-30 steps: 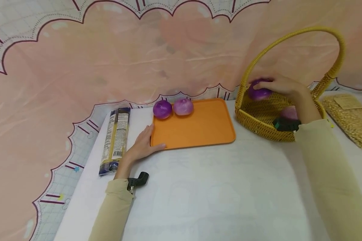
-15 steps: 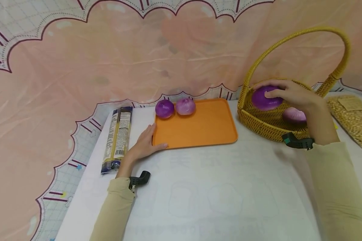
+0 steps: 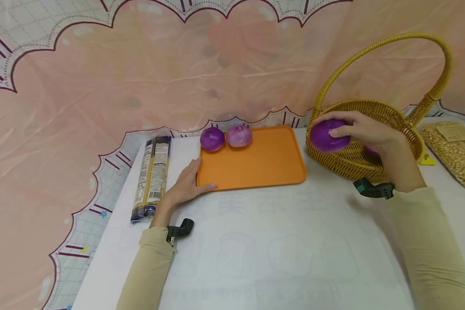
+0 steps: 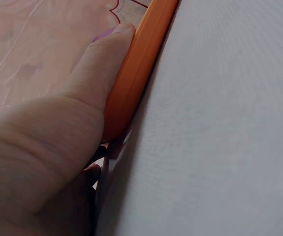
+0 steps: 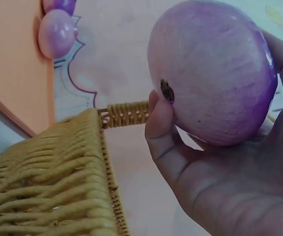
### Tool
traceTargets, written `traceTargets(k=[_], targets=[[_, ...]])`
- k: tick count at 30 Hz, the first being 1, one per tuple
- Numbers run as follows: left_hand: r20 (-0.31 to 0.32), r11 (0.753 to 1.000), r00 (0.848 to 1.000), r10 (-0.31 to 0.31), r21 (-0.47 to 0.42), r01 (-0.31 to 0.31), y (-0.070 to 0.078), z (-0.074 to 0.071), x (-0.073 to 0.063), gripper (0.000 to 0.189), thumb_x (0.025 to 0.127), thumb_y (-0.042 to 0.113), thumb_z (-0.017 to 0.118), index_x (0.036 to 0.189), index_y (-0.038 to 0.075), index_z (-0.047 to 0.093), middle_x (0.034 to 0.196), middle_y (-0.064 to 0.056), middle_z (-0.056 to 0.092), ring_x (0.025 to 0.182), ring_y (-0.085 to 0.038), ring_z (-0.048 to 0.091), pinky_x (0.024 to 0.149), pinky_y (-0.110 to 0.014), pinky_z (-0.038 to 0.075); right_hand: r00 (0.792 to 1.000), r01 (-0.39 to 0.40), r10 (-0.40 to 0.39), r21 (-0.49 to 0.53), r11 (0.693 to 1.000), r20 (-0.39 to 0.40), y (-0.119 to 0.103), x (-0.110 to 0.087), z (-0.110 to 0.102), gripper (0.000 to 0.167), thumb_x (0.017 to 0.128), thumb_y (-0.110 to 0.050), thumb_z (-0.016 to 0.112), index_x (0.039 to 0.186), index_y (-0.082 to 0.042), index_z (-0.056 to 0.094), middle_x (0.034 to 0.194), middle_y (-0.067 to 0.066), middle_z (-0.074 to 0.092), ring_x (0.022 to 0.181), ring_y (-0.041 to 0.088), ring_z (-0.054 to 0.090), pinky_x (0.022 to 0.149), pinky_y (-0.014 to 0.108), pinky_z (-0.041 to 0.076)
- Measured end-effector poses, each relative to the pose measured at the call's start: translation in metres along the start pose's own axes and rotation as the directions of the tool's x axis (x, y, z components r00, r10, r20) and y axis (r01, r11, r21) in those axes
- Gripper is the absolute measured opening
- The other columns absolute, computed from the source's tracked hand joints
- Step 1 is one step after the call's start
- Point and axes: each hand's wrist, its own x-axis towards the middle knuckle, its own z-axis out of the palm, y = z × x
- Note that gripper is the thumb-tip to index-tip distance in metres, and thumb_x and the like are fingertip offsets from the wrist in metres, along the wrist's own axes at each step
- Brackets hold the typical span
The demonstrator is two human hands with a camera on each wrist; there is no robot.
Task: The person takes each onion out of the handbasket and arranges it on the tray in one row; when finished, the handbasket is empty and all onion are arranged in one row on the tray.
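a long packet [image 3: 151, 178] lies on the worktop [image 3: 255, 241], then my left hand [image 3: 184, 183] is spread wide, touching the corner of the orange tray [image 3: 255, 168]. a dark onion [image 3: 212, 139] and a pale onion [image 3: 239, 136] sit side by side at the tray's back left. my right hand [image 3: 366, 129] holds a purple onion [image 3: 325, 137] by the yellow basket [image 3: 335, 165].

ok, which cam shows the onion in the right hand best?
Right wrist: the onion looms close and large, its dark brown spot visible. Head shows it smaller, partly covered by the right hand. Left wrist doesn't show it.
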Motion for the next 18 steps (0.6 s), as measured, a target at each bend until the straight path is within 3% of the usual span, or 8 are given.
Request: traceTargets(k=[7,13,18], targets=[[0.003,1.0,1.0,-0.004,-0.004,0.004,0.0,0.0,0.0,0.105,0.086,0.05,0.068,0.157,0.007,0.003,0.165,-0.015,0.005,0.153,-0.034,0.002,0.124,-0.053,0.006,0.998,0.02,-0.016,-0.064,0.998,0.061,0.006,0.007,0.009,0.038,0.099,-0.011,0.051,0.137,-0.01,0.054,0.13,-0.007,0.055,0.113,0.019,0.055,0.085,0.029,0.057],[0.004,1.0,1.0,-0.001,0.0,0.001,0.001,0.0,0.0,0.105,0.086,0.049,0.068,0.157,0.006,0.003,0.164,-0.015,0.006,0.153,-0.034,0.002,0.124,-0.053,0.006,0.997,-0.051,0.05,-0.012,0.999,-0.065,-0.006,0.016,0.04,0.039,0.097,-0.02,0.058,0.137,-0.018,0.055,0.134,0.003,0.053,0.116,0.026,0.053,0.087,0.027,0.055],[-0.004,1.0,1.0,0.002,-0.004,-0.002,0.001,0.0,0.0,0.105,0.086,0.048,0.068,0.156,0.006,0.003,0.164,-0.016,0.006,0.153,-0.035,0.002,0.124,-0.053,0.006,0.984,-0.044,0.055,0.066,0.997,-0.171,-0.017,0.029,0.067,0.044,0.096,-0.026,0.06,0.139,-0.018,0.052,0.14,0.005,0.05,0.124,0.024,0.051,0.098,0.029,0.051]])
